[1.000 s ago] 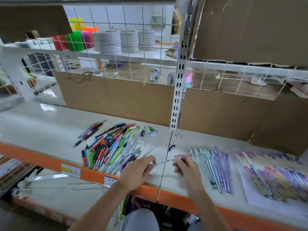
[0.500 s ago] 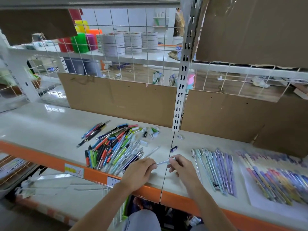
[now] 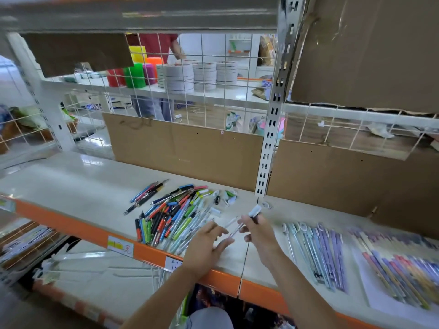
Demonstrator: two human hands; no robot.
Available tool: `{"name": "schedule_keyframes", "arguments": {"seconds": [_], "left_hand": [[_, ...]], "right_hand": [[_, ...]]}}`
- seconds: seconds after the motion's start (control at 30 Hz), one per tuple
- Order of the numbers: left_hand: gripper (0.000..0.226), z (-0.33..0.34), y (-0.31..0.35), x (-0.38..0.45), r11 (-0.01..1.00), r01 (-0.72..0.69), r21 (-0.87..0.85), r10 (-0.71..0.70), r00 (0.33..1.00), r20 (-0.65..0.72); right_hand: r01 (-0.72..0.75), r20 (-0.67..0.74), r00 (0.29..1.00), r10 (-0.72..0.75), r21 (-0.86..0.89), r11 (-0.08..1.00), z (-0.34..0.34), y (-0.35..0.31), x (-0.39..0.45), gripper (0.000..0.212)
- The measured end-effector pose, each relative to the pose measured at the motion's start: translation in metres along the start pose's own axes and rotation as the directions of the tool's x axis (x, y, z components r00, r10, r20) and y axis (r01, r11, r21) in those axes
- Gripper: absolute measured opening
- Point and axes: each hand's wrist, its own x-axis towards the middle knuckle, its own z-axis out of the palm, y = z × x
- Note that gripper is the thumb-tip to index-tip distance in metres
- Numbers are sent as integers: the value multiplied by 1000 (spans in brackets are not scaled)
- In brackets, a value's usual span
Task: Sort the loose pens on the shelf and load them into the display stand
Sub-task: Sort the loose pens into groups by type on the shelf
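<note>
Right hand (image 3: 257, 230) first: its fingers (image 3: 247, 219) are curled round a slim clear-barrelled pen (image 3: 234, 230), pinching it near the top, and a pale blue cap (image 3: 255, 211) sticks up just above the knuckles. The pen slants down to the left, over the seam between two shelf boards. The left hand (image 3: 206, 245) meets it from the other side. Its fingers (image 3: 219, 231) lie fairly straight, the tips right at the lower end of the pen; motion blur keeps me from saying whether they actually grip it.

Just left of that hand lies a loose heap of mixed pens (image 3: 171, 217), orange, blue, green, black and pale, fanned across the glossy cream shelf (image 3: 78, 184). A few blue and dark pens (image 3: 147, 194) lie apart at the heap's far left, and small white and green caps (image 3: 229, 197) sit at its far right.

To the right of the hands, a neat row of pale blue and lilac pens (image 3: 316, 252) lies side by side, tops pointing away. Further right, another row of purple and red patterned pens (image 3: 401, 262) rests on a white sheet (image 3: 380, 302), badly blurred.

Along the shelf's front runs an orange edge strip (image 3: 71, 225) with paper price labels (image 3: 120, 245). Brown cardboard panels (image 3: 185, 148) stand behind, under white wire mesh (image 3: 190, 91).
</note>
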Motion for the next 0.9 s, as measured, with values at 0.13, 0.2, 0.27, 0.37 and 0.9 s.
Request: {"name": "schedule_keyframes", "arguments": {"seconds": [0.13,0.2,0.27,0.37,0.9], "left_hand": [[27,-8,-13,-3,990,128,55,-122,988,-100],[15,-11,-18,-3,967,213,141,-198,974,-109],[17,-12,-18,-1,941,262,213,-250,965,-80],[20,-9,-14,3,914,282,293,-277,959,-60],[18,3,-14,10,890,302,341,-277,953,-121]], "right_hand": [[89,-74,988,-133,-430,899,-35,-12,17,13],[58,-37,993,-112,-679,731,-47,-7,21,14],[23,-10,999,-53,-808,589,-54,5,23,19],[21,9,1000,-29,-891,453,-59,16,25,29],[209,151,967,-203,-929,304,-53,23,53,39]]}}
